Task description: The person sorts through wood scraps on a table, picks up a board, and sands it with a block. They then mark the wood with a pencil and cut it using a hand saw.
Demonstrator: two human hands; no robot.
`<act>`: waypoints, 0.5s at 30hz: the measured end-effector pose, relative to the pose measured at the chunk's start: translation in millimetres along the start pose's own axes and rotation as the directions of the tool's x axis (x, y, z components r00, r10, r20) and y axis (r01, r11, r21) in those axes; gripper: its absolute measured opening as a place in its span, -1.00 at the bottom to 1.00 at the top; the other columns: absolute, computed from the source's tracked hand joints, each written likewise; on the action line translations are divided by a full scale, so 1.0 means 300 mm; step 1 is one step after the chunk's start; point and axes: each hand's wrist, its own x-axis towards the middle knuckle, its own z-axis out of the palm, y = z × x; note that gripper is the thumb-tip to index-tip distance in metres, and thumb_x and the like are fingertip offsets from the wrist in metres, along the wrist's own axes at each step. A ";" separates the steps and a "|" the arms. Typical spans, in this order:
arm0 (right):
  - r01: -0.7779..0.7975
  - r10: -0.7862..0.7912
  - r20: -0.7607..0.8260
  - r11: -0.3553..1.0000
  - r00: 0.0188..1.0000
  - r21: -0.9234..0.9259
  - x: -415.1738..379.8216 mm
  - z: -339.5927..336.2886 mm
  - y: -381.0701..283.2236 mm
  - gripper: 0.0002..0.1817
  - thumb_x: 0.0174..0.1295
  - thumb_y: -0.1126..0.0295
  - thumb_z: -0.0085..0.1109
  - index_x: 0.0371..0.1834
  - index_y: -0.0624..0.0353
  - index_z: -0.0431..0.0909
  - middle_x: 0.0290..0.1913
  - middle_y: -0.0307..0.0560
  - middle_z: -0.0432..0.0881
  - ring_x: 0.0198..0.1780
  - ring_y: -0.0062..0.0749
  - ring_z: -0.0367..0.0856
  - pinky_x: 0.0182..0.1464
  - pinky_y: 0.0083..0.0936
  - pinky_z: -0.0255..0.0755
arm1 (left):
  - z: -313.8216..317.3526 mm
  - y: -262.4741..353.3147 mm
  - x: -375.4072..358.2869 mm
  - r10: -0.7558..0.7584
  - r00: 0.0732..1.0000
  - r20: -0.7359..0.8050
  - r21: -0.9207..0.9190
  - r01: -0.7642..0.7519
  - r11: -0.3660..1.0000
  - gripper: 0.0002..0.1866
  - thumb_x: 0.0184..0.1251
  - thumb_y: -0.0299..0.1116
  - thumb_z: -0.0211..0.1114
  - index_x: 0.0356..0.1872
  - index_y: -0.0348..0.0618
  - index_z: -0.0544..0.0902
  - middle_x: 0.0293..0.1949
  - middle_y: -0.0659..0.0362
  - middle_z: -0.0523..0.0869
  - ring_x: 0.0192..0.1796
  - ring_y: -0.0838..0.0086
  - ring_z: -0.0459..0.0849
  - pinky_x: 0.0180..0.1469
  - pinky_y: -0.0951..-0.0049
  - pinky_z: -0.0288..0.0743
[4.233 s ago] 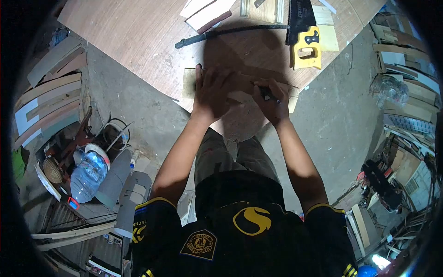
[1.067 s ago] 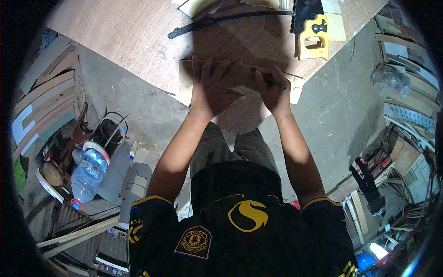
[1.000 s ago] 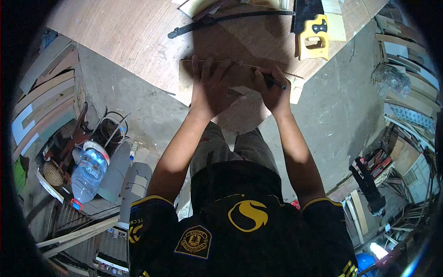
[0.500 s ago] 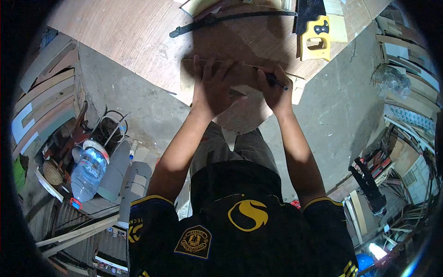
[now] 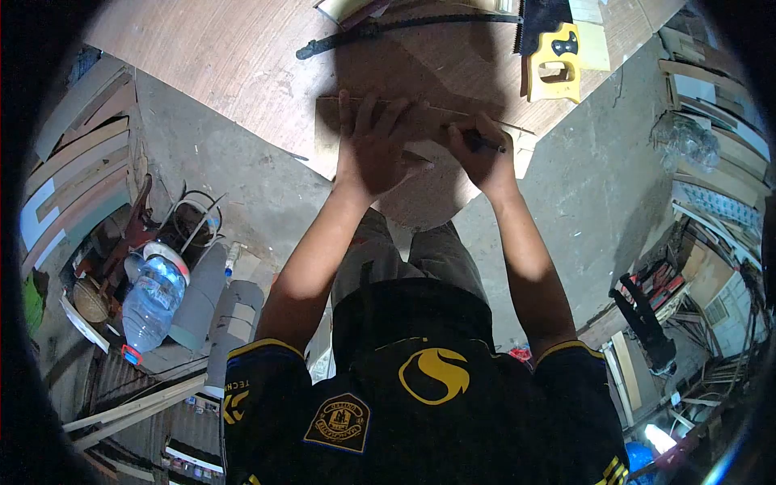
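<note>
A small pale wooden board [image 5: 326, 144] lies on a large brown plywood sheet [image 5: 234, 65] on the floor. My left hand [image 5: 373, 149] presses flat on the board with fingers spread. My right hand [image 5: 483, 158] grips a dark pen [image 5: 485, 144] and holds its tip on the board's right part, close to the left hand. Much of the board is hidden under both hands and my shadow.
A yellow-handled handsaw [image 5: 552, 50] and a long dark bar [image 5: 388, 32] lie on the plywood beyond my hands. A large water bottle [image 5: 153, 301], grey pipes [image 5: 230, 331] and stacked boards [image 5: 73, 174] sit at left. Tools and scrap crowd the right side.
My right hand with the pen has shifted slightly along the board. My left hand stays pressed on the board. The view has tilted a little.
</note>
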 end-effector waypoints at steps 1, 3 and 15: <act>-0.008 0.007 -0.048 1.000 0.999 -0.016 0.006 0.004 -0.002 -0.86 0.25 0.43 0.33 -0.18 0.22 0.63 -0.31 -0.05 0.74 -0.29 -0.47 0.74 -0.19 -0.50 0.60 | -0.001 0.000 0.002 -0.001 1.000 0.008 -0.007 0.001 1.000 -0.03 -0.23 0.30 0.49 0.35 0.24 0.48 0.26 0.27 0.47 0.38 0.08 0.31 0.51 -0.38 -0.22; -0.016 0.013 -0.095 0.999 0.995 -0.031 0.022 0.012 -0.005 -0.84 0.26 0.41 0.33 -0.15 0.21 0.63 -0.30 -0.04 0.74 -0.28 -0.45 0.74 -0.17 -0.50 0.60 | -0.004 -0.002 0.002 -0.003 1.000 0.017 -0.012 0.004 1.000 -0.03 -0.23 0.30 0.49 0.35 0.24 0.48 0.27 0.28 0.47 0.38 0.07 0.31 0.52 -0.39 -0.23; 0.007 -0.009 -0.027 0.996 1.000 -0.089 0.035 -0.008 -0.008 -0.80 0.28 0.39 0.33 -0.09 0.18 0.61 -0.25 -0.05 0.70 -0.24 -0.47 0.68 -0.16 -0.50 0.56 | 0.001 -0.002 -0.003 0.009 1.000 0.000 0.016 -0.009 1.000 -0.04 -0.21 0.29 0.50 0.35 0.20 0.48 0.28 0.25 0.47 0.39 0.06 0.29 0.51 -0.39 -0.23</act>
